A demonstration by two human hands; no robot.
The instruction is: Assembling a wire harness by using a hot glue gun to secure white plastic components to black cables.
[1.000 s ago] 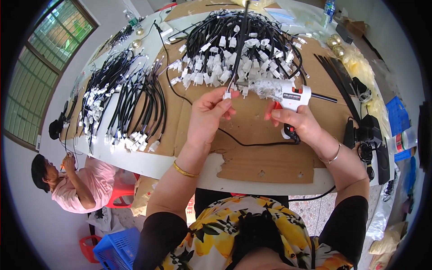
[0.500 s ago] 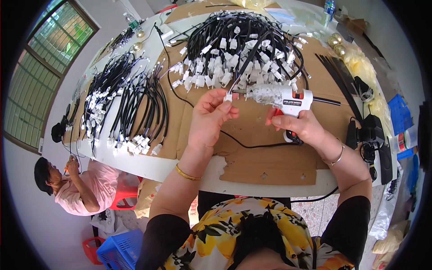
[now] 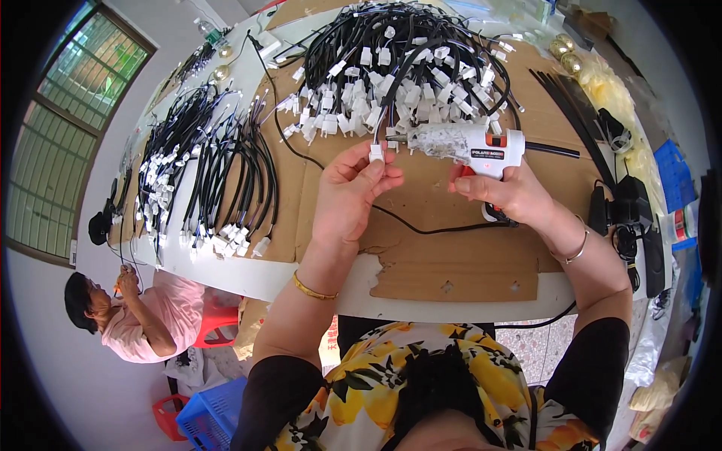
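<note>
My left hand (image 3: 350,197) pinches a small white connector (image 3: 376,152) at the end of a black cable between thumb and fingers. My right hand (image 3: 510,193) grips the handle of a white hot glue gun (image 3: 472,142). The gun's foil-wrapped nozzle points left and sits just right of the connector. Right behind both hands lies a large pile of black cables with white connectors (image 3: 402,64) on the brown cardboard sheet (image 3: 451,263) covering the table.
More bundles of black cables with white plugs (image 3: 203,173) lie at the table's left. Black cable ties (image 3: 571,105) and dark devices (image 3: 632,218) sit at the right. Another person (image 3: 135,316) sits below left beside a red stool and a blue crate (image 3: 214,410).
Both hands have stayed close together over the cardboard. The glue gun's nozzle has moved closer to the connector held in my left hand.
</note>
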